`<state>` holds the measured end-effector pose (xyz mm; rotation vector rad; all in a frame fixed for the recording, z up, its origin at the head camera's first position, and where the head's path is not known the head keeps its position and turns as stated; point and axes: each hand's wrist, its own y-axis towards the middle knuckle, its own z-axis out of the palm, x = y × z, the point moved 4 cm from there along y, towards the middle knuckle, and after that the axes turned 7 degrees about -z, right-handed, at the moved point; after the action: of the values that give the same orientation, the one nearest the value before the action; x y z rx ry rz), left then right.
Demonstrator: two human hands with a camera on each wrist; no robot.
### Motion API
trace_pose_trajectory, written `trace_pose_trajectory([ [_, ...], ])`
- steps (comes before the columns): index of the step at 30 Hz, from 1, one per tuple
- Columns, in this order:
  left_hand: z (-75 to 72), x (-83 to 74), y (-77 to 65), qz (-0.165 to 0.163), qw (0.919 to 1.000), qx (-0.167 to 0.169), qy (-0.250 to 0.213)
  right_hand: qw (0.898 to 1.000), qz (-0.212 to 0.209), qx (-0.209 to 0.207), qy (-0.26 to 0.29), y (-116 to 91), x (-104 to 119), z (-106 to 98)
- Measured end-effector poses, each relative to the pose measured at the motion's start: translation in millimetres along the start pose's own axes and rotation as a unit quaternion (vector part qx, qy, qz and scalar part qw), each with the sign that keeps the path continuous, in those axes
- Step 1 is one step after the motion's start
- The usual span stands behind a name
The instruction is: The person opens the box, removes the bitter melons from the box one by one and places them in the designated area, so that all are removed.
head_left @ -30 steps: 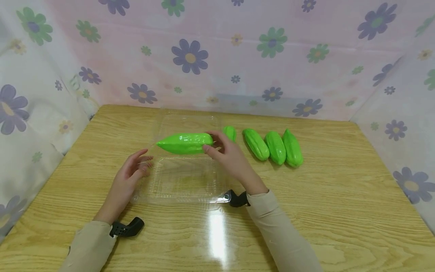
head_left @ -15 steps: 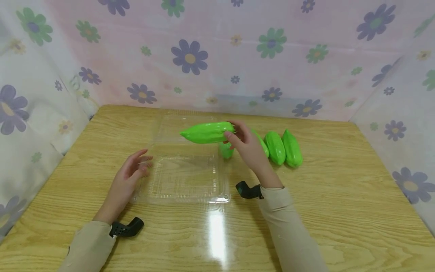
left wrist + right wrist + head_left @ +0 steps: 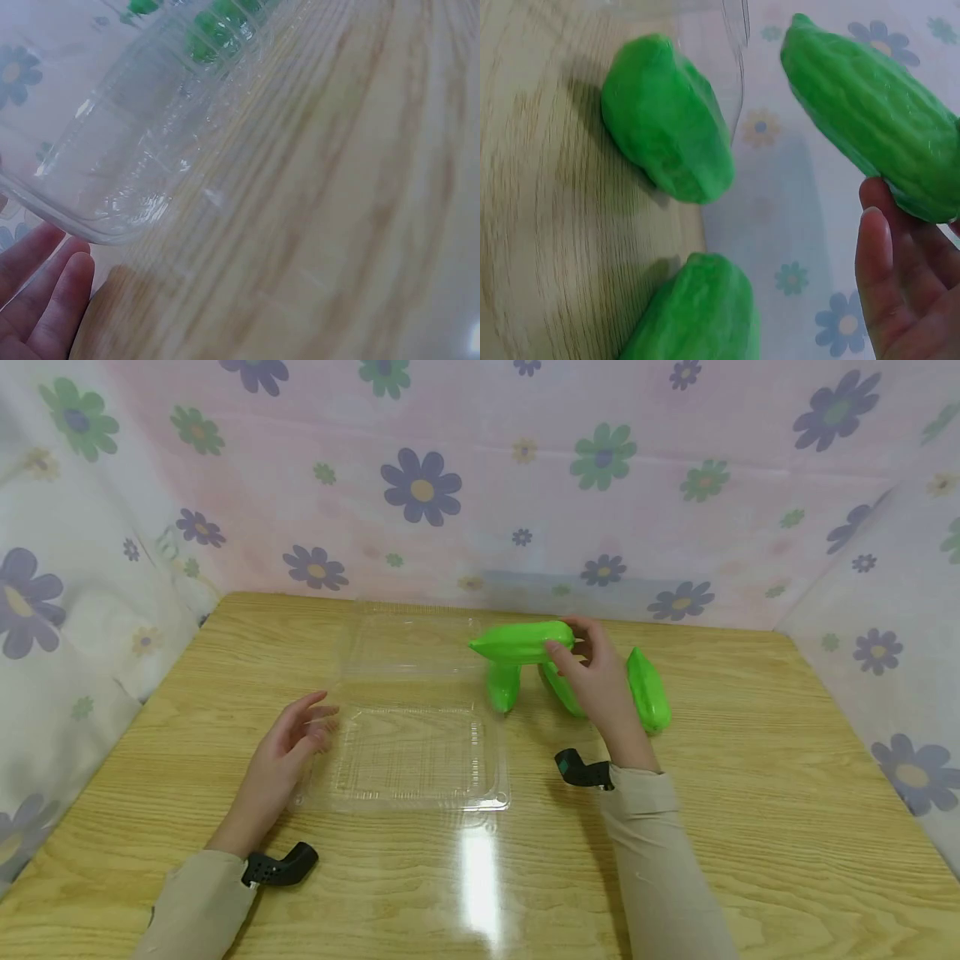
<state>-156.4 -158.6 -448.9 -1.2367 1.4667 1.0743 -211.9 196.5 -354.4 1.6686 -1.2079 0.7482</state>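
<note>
My right hand (image 3: pixel 600 672) grips a bright green bitter melon (image 3: pixel 521 642) by its blunt end, its pointed end facing left. The melon is held over other bitter melons at the back of the table. At the left side of a clear plastic clamshell box (image 3: pixel 405 802), my left hand (image 3: pixel 281 760) has loosely bent fingers. In the left wrist view, its fingers (image 3: pixel 64 300) lie beside the box rim (image 3: pixel 75 229); firm contact is unclear. The box's lid (image 3: pixel 420 639) is folded back behind it.
One bitter melon (image 3: pixel 503 687) stands beside the box's right side, seen partly through plastic. Another (image 3: pixel 561 687) lies partly behind the right hand, and one more (image 3: pixel 648 693) lies further right. A flowered cloth (image 3: pixel 480 468) surrounds the wooden table (image 3: pixel 765 827).
My right hand has carried the bitter melon rightward, from above the box to above the other melons, and now covers one of them. The left hand has stayed put.
</note>
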Motion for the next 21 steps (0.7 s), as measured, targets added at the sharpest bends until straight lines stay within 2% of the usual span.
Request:
trace_pose_trajectory([
  [4,-1.1,-2.2,0.9,0.004,1.0000,0.000,-0.001,1.000,-0.010,-0.025,-0.012,5.3,-15.2,-10.0],
  [9,-1.4,-1.4,0.2,0.001,1.0000,-0.001,0.003,0.995,-0.026,-0.058,-0.081,8.7,-36.0,-17.2],
  [14,-0.7,1.8,-2.0,-0.002,1.0000,0.001,0.005,0.985,-0.054,-0.082,-0.144,5.2,-39.3,-16.0],
  [21,-0.8,1.7,0.1,0.001,1.0000,-0.002,0.004,0.971,-0.051,-0.116,-0.202,6.0,-40.1,-12.0],
])
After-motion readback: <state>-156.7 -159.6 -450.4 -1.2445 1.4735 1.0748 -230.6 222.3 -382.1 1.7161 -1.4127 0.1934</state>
